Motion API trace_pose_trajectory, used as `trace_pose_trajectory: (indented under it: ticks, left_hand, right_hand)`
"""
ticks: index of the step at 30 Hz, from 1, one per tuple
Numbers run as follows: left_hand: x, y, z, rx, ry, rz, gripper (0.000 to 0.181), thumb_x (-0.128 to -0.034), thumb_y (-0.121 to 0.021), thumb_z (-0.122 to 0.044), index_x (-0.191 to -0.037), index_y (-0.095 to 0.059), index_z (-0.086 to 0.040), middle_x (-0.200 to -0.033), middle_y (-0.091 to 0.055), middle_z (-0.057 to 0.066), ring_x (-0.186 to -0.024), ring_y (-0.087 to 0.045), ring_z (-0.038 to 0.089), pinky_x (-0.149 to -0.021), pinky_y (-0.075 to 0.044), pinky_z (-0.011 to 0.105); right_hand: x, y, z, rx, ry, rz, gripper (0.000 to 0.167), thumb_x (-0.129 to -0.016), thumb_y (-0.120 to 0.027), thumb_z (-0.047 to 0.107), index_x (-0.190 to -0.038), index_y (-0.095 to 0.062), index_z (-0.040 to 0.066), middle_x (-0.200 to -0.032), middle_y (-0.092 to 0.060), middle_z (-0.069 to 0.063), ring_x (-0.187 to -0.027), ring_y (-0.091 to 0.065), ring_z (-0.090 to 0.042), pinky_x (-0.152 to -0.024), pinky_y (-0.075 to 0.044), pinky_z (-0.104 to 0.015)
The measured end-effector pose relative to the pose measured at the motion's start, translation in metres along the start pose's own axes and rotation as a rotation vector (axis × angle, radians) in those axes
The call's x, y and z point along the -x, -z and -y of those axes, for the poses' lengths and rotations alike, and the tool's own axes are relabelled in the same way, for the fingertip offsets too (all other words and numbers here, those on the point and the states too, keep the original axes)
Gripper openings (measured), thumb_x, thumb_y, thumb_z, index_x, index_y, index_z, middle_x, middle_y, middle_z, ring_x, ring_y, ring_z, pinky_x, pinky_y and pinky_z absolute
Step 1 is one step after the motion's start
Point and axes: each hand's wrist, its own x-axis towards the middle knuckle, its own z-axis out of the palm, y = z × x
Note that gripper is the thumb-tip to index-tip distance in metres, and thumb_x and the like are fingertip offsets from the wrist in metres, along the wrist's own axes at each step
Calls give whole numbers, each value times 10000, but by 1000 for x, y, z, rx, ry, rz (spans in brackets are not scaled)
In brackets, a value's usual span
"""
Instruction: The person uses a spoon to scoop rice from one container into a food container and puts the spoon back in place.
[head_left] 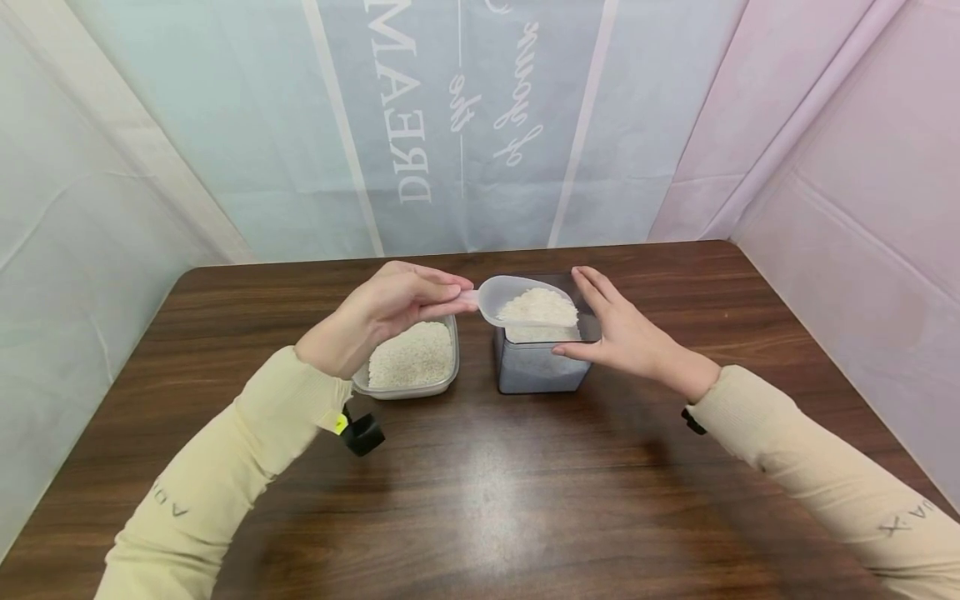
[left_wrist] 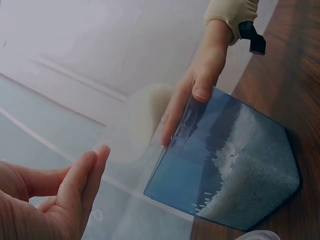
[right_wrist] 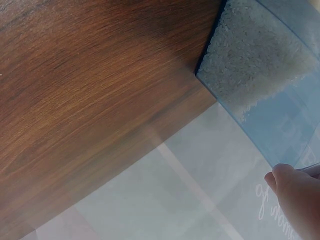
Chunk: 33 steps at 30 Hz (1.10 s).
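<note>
My left hand (head_left: 397, 302) pinches the handle of a translucent white scoop (head_left: 489, 300) heaped with white rice (head_left: 538, 307). The scoop sits over the open top of a smoky-blue clear box (head_left: 540, 371), roughly level. My right hand (head_left: 626, 329) grips that box by its right side near the rim, thumb at the front. Through the wall in the left wrist view, rice (left_wrist: 255, 175) fills the lower part of the box; the scoop (left_wrist: 150, 117) shows only as a pale blur. In the right wrist view the right hand (right_wrist: 297, 195) holds the box's rim corner.
Left of the box stands a shallow clear tub (head_left: 411, 392) of rice, partly behind my left hand and wrist. Both stand on a dark wooden table (head_left: 480, 500). A printed cloth (head_left: 480, 125) hangs behind, with pale cloth walls at both sides.
</note>
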Motion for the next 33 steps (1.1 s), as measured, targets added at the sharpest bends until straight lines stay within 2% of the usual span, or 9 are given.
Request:
trace_pose_trajectory:
  ticks: [5,15,20,23,33]
  left_hand:
    - [6,4,2,-7,-25,0,327,-874,-444,152,-1195,-436,214,-832,-652,177,-737,-673,236,-787,-546,253]
    - [20,19,4,20,-32,6,294,-872,-452,154,-1165,-473,174,-909,-650,182,-824,-668,241,-847,-523,281]
    - [25,24,4,43,-32,-6,194,-873,-442,158,-992,-583,98,-883,-663,183,-819,-669,249,-830,-531,278]
    - [27,27,4,56,-30,-11,216,-872,-437,161,-894,-625,56,-867,-666,184,-799,-671,255,-817,-536,275]
    - [34,38,3,83,-34,-4,246,-869,-437,167,-861,-653,49,-873,-666,189,-823,-668,257,-827,-531,274]
  right_hand:
    - [0,-2,-1,7,14,-13,1032,-714,-737,455,-1440,-164,-3,-1480,-168,-126,-1341,-209,-284,-1075,-280,-474]
    - [2,-4,0,14,-8,-4,1039,-715,-730,467,-1441,-154,-3,-1488,-154,-124,-1358,-167,-275,-1089,-258,-469]
    - [2,-5,0,16,-7,-7,1036,-716,-729,468,-1442,-156,0,-1488,-155,-122,-1356,-172,-277,-1087,-260,-471]
    - [2,-4,0,16,-9,-4,1036,-717,-727,472,-1442,-155,1,-1490,-153,-116,-1357,-171,-270,-1088,-260,-467]
    - [0,-2,1,15,-3,-5,1036,-713,-735,459,-1438,-162,-8,-1485,-163,-125,-1351,-188,-272,-1084,-268,-464]
